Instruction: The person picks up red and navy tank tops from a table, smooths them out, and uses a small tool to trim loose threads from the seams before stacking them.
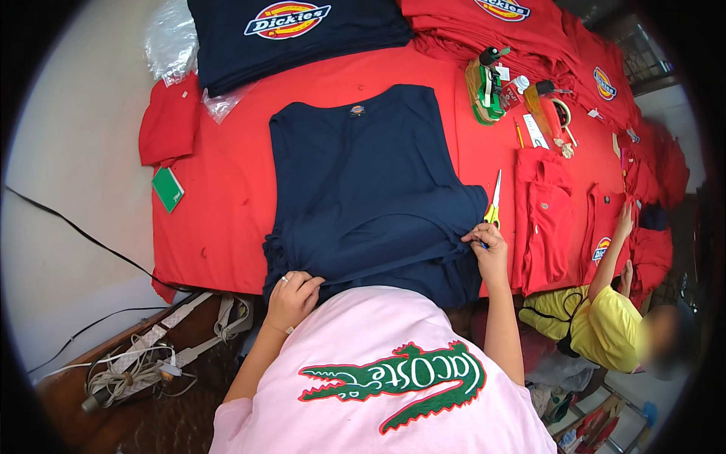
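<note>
A navy blue shirt (363, 166) lies spread on the red-covered table in front of me, its neck label at the far end. The near part is bunched in loose folds that hang over the table's edge. My left hand (293, 300), with a ring on one finger, pinches the near edge of the cloth at the left. At the right side, the fingers of my right hand (490, 246) close on the shirt's edge. Just beyond that hand lies a pair of scissors (494, 203) with yellow handles, partly hidden by cloth and fingers.
Folded navy shirts (302, 57) and stacked red shirts (491, 41) line the far side. A green tape dispenser (485, 94) stands at the right, near a folded red garment (543, 216). Another person in yellow (612, 325) handles red shirts. Cords and straps (144, 363) lie lower left.
</note>
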Available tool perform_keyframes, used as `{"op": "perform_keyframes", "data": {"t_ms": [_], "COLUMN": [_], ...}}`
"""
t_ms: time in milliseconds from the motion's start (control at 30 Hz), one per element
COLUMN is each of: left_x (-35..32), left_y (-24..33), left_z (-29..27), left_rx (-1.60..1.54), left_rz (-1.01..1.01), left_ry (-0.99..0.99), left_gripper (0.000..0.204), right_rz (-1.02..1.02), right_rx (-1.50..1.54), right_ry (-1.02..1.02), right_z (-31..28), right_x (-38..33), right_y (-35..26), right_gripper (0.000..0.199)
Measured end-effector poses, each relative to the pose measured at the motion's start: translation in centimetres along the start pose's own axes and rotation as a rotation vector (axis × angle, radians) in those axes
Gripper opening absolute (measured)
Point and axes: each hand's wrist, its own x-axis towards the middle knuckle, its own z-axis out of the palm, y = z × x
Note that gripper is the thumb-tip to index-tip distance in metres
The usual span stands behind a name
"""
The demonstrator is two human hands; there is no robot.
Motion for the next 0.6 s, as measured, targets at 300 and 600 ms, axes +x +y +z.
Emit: {"op": "perform_keyframes", "data": {"t_ms": [300,600], "left_x": [2.8,20.2], "left_y": [-0.3,-11.5], "left_z": [-3.0,-2.4], "left_rx": [-0.999,-0.871], "left_rz": [-0.505,-0.783], "left_ry": [0.182,0.393], "left_gripper": [0.014,0.033], "right_rz": [0.133,0.195], "right_rx": [0.301,0.677], "right_ry": [-0.137,0.081], "right_z": [-2.8,4.2], "right_x": [4.8,22.3], "right_y": [-2.1,-8.5], "right_gripper": [0.027,0.031]}}
